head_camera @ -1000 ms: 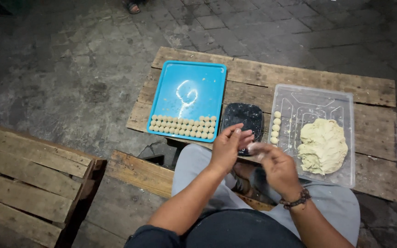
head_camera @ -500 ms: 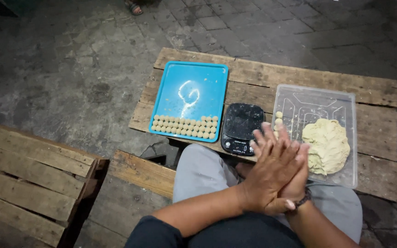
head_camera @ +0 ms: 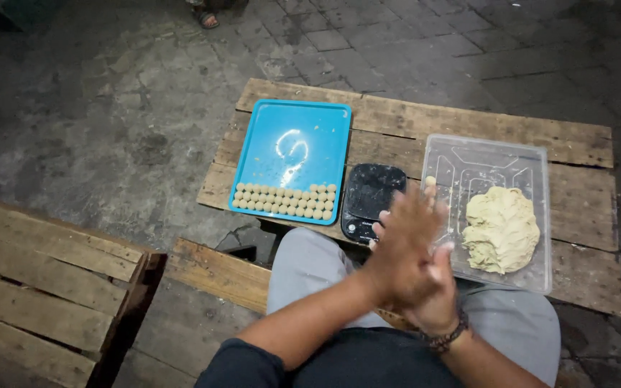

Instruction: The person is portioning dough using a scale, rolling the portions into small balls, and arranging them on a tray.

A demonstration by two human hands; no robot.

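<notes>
Two palms, left hand atop right hand, fingers pointing forward.

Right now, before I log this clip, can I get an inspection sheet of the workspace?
Surface: wooden pallet table, weathered planks, on paving.
Job's things: clear plastic tray holding a dough lump; blue tray with rows of small dough balls along its near edge; black kitchen scale between the trays.
Clutter: nothing seen.
Hands: left hand pressed flat over right hand, palms together above the lap; whether anything lies between them cannot be told. Beaded bracelet on the right wrist.
Cables: nothing seen.
Surroundings: wooden bench at left; someone's sandalled foot at the top edge.
</notes>
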